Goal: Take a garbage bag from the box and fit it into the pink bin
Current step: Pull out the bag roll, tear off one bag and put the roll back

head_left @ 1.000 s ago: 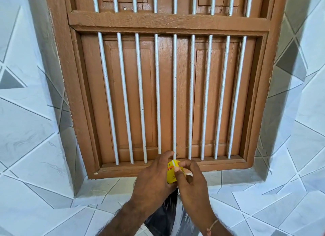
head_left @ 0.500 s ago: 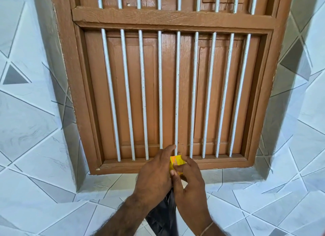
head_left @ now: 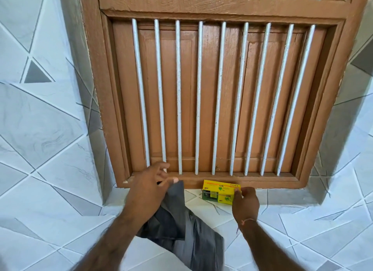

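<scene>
A small yellow box [head_left: 219, 192] of garbage bags lies on the tiled sill below the barred window. My right hand [head_left: 245, 204] grips its right end with the fingertips. My left hand [head_left: 148, 190] pinches the top corner of a folded dark grey garbage bag [head_left: 181, 228], which hangs down between my forearms. The two hands are apart, with the bag to the left of the box. No pink bin shows in this view.
A brown wooden window frame [head_left: 113, 129] with white vertical bars [head_left: 198, 99] and closed shutters fills the wall ahead. White and grey tiles [head_left: 50, 149] cover the walls and the sill on both sides.
Both hands were together on the yellow box at the window's middle. Now they have parted: the right hand holds the box on the sill, the left has drawn the bag away leftward.
</scene>
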Demonstrator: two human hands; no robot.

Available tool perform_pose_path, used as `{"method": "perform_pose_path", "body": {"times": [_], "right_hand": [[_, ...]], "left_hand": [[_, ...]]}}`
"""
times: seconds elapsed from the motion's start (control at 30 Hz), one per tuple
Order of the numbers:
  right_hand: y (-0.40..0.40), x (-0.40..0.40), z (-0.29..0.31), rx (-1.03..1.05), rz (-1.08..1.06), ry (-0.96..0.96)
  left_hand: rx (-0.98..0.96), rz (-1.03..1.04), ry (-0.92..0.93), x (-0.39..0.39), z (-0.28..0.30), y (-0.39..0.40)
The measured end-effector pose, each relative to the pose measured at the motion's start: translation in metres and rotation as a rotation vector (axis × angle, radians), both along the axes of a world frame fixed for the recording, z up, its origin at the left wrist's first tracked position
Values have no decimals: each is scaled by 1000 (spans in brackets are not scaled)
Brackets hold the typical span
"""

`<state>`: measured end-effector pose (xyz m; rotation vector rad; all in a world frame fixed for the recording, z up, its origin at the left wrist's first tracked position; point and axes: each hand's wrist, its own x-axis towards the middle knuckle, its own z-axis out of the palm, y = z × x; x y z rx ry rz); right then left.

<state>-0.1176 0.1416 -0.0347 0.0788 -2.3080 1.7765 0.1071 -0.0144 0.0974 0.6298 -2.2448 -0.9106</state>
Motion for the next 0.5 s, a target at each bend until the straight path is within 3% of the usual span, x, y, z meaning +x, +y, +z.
{"method": "perform_pose_path", "body": {"times": [0.13, 0.23, 0.27, 0.33, 0.4, 0.5], "right_hand": [[1, -1, 2, 103, 47, -5], [-2, 18, 13, 133, -40, 201], [-6, 35, 18, 84, 56, 281], [-20, 74, 33, -48, 483, 248], [-32, 105, 55, -167, 931, 65], [-35, 130, 74, -330, 1309, -252]], "left_hand": [[24, 19, 59, 5, 9, -6], [37, -2, 126, 3, 14, -7], [40, -16, 163, 3, 17, -7], [63, -60, 232, 1, 26, -5], [126, -125, 290, 1, 36, 1], [214, -211, 374, 1, 50, 6]]}}
